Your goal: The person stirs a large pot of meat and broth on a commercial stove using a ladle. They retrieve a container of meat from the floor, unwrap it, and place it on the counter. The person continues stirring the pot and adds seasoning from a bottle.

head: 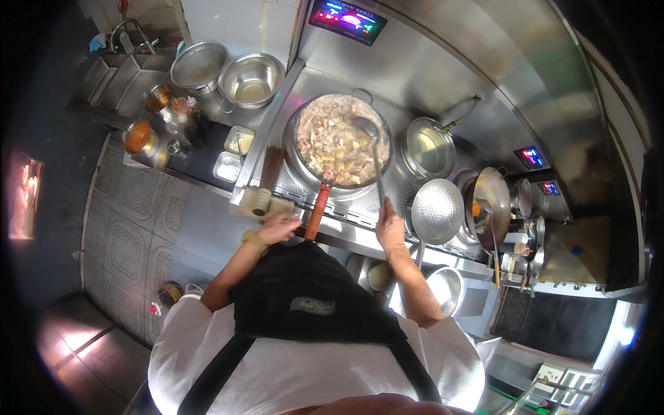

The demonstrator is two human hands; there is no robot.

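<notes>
My right hand (390,228) grips the handle of a metal ladle (377,155), whose bowl rests in the food at the right side of a large wok. The wok (291,150) is full of pale chopped meat and chunks (337,140) in liquid. My left hand (280,228), slightly blurred, is beside the wok's red-wrapped handle (317,212) and near a folded cloth (282,206); it seems to hold nothing. Just left of the wok lies a bamboo wok brush (270,176), its bound end on the cloth.
Right of the wok stand a pot of yellowish liquid (428,150), a perforated skimmer (437,211) and another wok (490,202). To the left are two small square containers (227,167), squeeze bottles (194,122), a steel bowl (252,80), a strainer (199,65) and a sink (122,83).
</notes>
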